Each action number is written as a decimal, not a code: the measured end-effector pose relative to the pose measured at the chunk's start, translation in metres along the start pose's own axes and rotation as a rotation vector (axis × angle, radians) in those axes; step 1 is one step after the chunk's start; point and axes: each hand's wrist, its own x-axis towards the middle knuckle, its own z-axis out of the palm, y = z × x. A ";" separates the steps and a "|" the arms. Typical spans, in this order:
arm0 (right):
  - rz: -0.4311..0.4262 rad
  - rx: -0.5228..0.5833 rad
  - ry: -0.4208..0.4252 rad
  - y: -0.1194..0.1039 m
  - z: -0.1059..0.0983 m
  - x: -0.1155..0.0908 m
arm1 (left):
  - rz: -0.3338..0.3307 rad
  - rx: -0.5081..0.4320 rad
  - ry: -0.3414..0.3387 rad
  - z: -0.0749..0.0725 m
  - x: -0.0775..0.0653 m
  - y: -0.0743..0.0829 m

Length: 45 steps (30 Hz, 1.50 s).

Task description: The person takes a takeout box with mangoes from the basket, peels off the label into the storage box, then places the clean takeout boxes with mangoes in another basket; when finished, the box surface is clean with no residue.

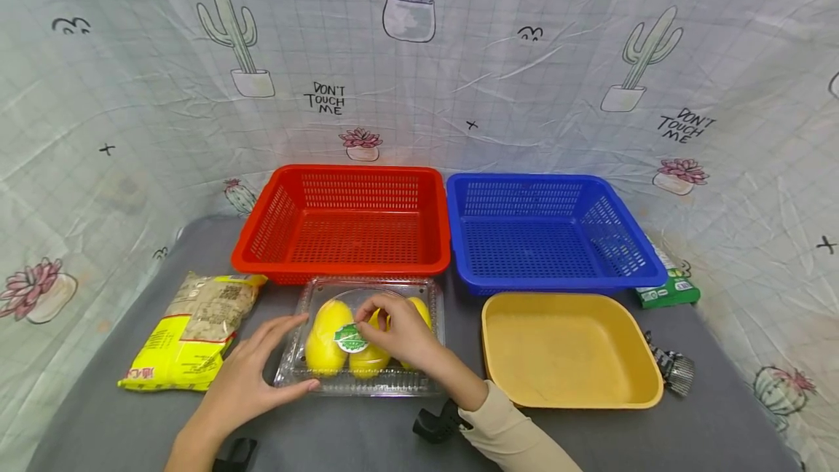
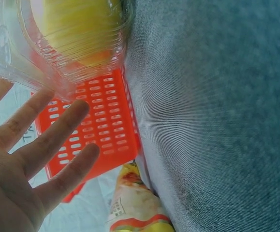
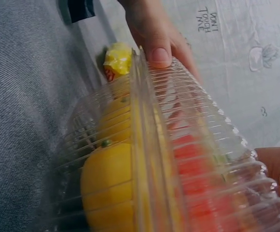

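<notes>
1. Clear, glossy, ribbed plastic clamshell box (image 1: pixel 393 387) with at least 3 yellow fruits (image 1: pixel 325 341) inside.
2. It lies flat, long axis left to right, on the grey tabletop (image 1: pixel 341 435) before the red basket (image 1: pixel 341 268).
3. Right hand (image 1: pixel 403 330) pinches the round green-and-white sticker's (image 1: pixel 349 341) edge.
4. Left hand (image 1: pixel 252 370), fingers spread, stands beside the box's left end.

A passage of grey counter (image 1: pixel 462 326) between clear box (image 1: pixel 406 387) and yellow tray (image 1: pixel 570 348) is crossed by the right forearm (image 1: pixel 464 379). The red basket (image 1: pixel 347 268) blocks the far side, the left hand (image 1: pixel 252 368) the left.
</notes>
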 end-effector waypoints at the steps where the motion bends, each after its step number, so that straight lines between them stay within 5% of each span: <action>1: -0.003 0.018 0.003 0.000 0.000 0.000 | 0.000 0.001 0.000 0.000 0.000 0.000; 9: -0.014 0.103 0.050 0.002 -0.004 -0.004 | 0.000 -0.003 -0.004 0.001 0.001 -0.001; 19: 0.028 0.233 -0.020 -0.005 -0.026 -0.012 | -0.001 -0.007 0.000 0.001 0.001 -0.001; 39: 0.047 0.164 0.020 0.005 -0.068 -0.038 | -0.048 -0.012 -0.037 0.001 -0.001 -0.002; 45: 0.121 0.189 0.035 0.014 -0.081 -0.047 | -0.051 -0.019 -0.040 0.001 -0.001 -0.003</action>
